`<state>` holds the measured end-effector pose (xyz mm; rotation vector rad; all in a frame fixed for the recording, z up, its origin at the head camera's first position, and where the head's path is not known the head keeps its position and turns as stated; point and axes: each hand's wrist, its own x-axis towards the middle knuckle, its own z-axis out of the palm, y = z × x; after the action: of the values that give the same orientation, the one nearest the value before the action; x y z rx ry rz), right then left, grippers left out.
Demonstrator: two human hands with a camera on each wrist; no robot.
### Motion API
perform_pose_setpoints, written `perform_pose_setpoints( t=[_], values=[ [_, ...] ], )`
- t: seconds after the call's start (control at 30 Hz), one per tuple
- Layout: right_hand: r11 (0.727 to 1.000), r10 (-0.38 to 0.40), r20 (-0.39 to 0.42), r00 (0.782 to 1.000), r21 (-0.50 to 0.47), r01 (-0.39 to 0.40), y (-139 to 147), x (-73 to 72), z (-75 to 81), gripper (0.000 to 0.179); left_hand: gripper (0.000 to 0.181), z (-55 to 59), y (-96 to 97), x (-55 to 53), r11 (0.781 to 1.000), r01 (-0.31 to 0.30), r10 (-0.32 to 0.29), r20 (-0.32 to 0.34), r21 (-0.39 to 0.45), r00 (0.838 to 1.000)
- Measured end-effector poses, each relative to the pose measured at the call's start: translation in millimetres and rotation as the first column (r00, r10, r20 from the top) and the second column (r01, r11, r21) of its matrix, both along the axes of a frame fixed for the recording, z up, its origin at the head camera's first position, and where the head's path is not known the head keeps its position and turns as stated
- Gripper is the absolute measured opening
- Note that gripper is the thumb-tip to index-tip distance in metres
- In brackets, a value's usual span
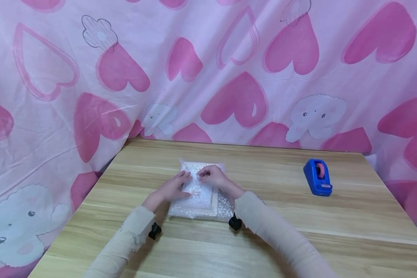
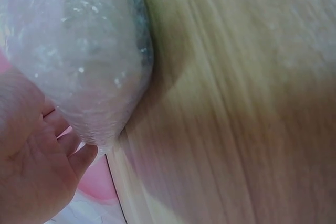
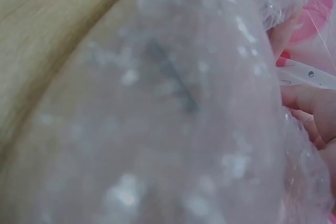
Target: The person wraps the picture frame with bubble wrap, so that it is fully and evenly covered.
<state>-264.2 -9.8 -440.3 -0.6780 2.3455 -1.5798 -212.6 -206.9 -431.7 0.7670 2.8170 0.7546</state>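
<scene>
A flat parcel in clear bubble wrap lies on the table, and a pale, flat rectangular item with a border shows through the plastic. My left hand rests on the parcel's left side, thumb spread away from the extended fingers. Close to it, near the far edge, my right hand has bent fingers and pinches the wrap. Bubble wrap bulges beside the left hand in the left wrist view. In the right wrist view the wrap fills most of the picture, with right-hand fingers at its far side.
A blue tape dispenser with a pink roll stands on the right part of the wooden table. A pink heart-patterned curtain hangs behind and along the sides. Black wrist mounts sit below the sleeves.
</scene>
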Motion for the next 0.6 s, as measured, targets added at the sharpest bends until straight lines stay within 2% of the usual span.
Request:
perform_pose_setpoints(
  t=[0.23,0.43,0.53,0.6],
  values=[
    [0.998,0.04,0.011,0.999,0.054,-0.04,-2.1,1.2,2.7,0.024,0.073,1.6,-1.7,2.6,0.999,-0.03,0.03,-0.008,0.021,1.0],
    [0.997,0.079,0.083,0.993,0.004,-0.079,-1.1,2.3,5.5,0.04,0.064,2.0,-2.5,2.4,1.0,0.012,-0.012,-0.02,0.006,1.0],
    [0.99,0.142,0.061,0.988,-0.004,-0.142,5.7,4.6,9.8,0.041,0.062,2.5,-1.3,1.2,1.0,0.019,-0.019,-0.003,-0.005,1.0],
    [0.981,0.192,0.021,0.981,0.026,-0.192,13.6,6.8,14.5,0.039,0.062,3.8,-0.1,0.7,1.0,0.014,-0.014,0.01,-0.014,1.0]
  ],
)
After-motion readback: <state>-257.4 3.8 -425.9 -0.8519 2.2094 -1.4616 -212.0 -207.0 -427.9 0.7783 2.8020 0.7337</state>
